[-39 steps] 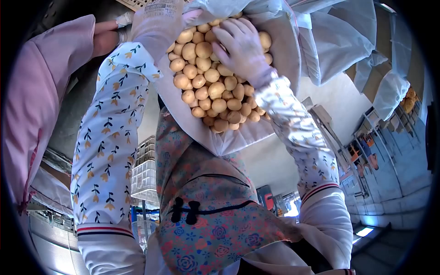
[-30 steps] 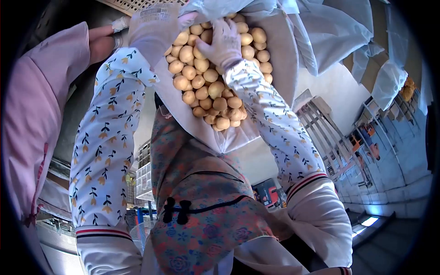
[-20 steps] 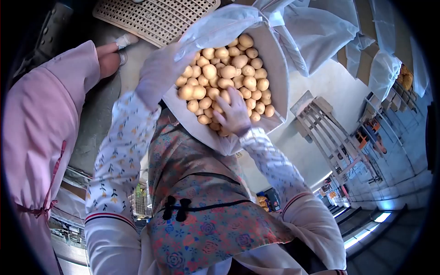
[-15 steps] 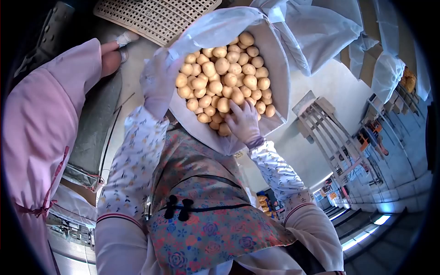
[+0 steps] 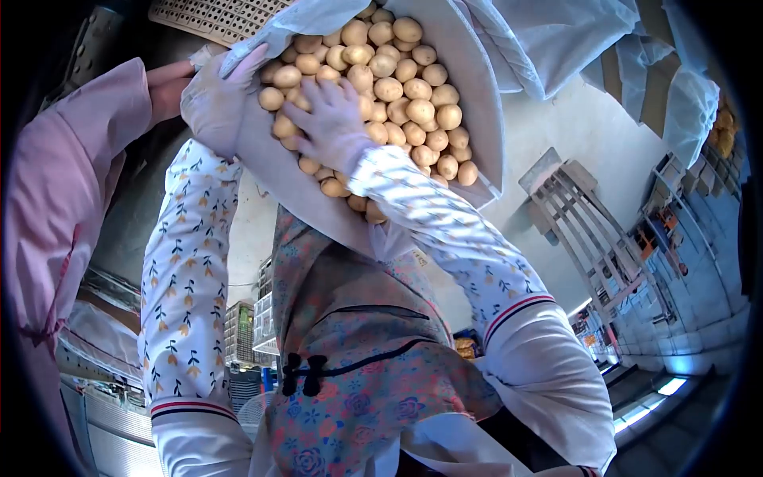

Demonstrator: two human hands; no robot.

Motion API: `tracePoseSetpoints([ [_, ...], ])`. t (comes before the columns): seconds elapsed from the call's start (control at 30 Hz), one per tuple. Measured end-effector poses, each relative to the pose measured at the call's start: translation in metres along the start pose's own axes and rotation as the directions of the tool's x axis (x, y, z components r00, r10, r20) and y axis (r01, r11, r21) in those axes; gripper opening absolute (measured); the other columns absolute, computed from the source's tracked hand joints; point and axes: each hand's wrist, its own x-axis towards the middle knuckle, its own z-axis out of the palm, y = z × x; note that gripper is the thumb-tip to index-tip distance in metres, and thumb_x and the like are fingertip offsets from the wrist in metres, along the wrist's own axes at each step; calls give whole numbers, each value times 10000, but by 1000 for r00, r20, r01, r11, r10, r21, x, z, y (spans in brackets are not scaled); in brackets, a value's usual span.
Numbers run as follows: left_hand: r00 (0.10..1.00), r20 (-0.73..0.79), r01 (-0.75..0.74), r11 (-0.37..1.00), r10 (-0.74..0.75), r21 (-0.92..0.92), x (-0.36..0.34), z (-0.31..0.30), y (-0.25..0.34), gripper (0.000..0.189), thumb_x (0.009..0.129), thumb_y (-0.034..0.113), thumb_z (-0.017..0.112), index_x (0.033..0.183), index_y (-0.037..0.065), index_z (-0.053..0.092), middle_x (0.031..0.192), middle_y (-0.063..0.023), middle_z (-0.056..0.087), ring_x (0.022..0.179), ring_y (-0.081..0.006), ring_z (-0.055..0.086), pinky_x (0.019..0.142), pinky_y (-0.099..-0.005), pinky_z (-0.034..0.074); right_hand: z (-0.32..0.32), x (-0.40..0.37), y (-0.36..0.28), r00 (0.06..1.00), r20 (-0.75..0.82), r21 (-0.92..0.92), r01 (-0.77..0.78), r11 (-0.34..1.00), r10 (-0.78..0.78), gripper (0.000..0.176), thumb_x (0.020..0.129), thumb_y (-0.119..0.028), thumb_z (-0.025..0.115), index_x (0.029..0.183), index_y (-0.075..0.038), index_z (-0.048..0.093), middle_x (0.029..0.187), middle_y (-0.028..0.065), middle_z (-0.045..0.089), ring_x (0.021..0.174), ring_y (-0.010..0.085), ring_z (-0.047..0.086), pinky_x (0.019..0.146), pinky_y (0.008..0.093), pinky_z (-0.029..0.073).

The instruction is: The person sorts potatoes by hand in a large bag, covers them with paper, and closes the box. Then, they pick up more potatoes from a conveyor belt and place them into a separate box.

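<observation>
Pink-and-blue flowered apron cloth [image 5: 358,374] fills the nearest ground, soft and creased, and white sleeves printed with small yellow tulips [image 5: 187,262] run up from it. Both hands wear thin pale gloves. The left hand [image 5: 213,103] has slid out along the left side of the white plastic sack [image 5: 477,103] since half a second ago. Its grip is pinched on the crinkled film there, with the thumb lying up the rim. The right hand [image 5: 330,119] lay at the near edge of the heap then. Now it rests palm down on the left part of the heap, grip spread flat and holding nothing. I judge from this that the raking-over has moved to that side of the load. The small round tan fruits [image 5: 413,95] are smooth, matt-skinned and much of a size. They lie heaped inside the sack and fill its open mouth; what kind they are I cannot tell. Just beside the left hand is a co-worker's hand [image 5: 168,79], coming out of a loose pink sleeve [image 5: 63,183]. Beyond lie a beige perforated plastic tray [image 5: 207,16], a slatted wooden pallet [image 5: 588,215] and film-lined cardboard cartons [image 5: 675,95].
</observation>
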Motion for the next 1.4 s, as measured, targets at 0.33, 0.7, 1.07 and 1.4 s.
tracePoseSetpoints([
  [0.33, 1000, 16, 1, 997, -3, 71, 8, -7, -8, 472, 808, 500, 720, 1056, 99, 725, 924, -95, 724, 878, -205, 688, 805, -322, 508, -87, -64, 14, 966, 250, 98, -94, 991, 67, 194, 762, -214, 660, 941, -144, 679, 1056, 78, 581, 1011, 282, 565, 887, 470, 422],
  [0.7, 999, 51, -15, 997, 11, 72, 9, -11, -9, 485, 807, 513, 711, 1062, 100, 721, 928, -100, 722, 883, -215, 685, 808, -328, 506, 43, 18, -20, 992, 30, -5, 124, 992, -124, 435, 761, -243, 641, 1174, -122, 576, 1221, 201, 501, 1233, 354, 420, 940, 496, 368],
  [1.07, 996, 92, -2, 996, -6, 85, 8, -12, -15, 499, 807, 527, 702, 1067, 101, 718, 932, -105, 719, 889, -224, 682, 812, -334, 504, -104, -92, 28, 893, 447, 162, -133, 978, 48, 200, 814, -186, 608, 994, -107, 642, 926, 89, 649, 935, 296, 623, 787, 425, 495],
  [1.4, 994, 105, -18, 992, 5, 123, 10, -12, -13, 511, 806, 539, 693, 1072, 103, 715, 936, -110, 716, 895, -233, 678, 815, -340, 502, 56, 97, 124, 795, -24, 439, -537, 720, 607, 621, 805, -515, 645, 1297, -144, 568, 1448, 169, 412, 1328, 414, 343, 1071, 563, 285],
])
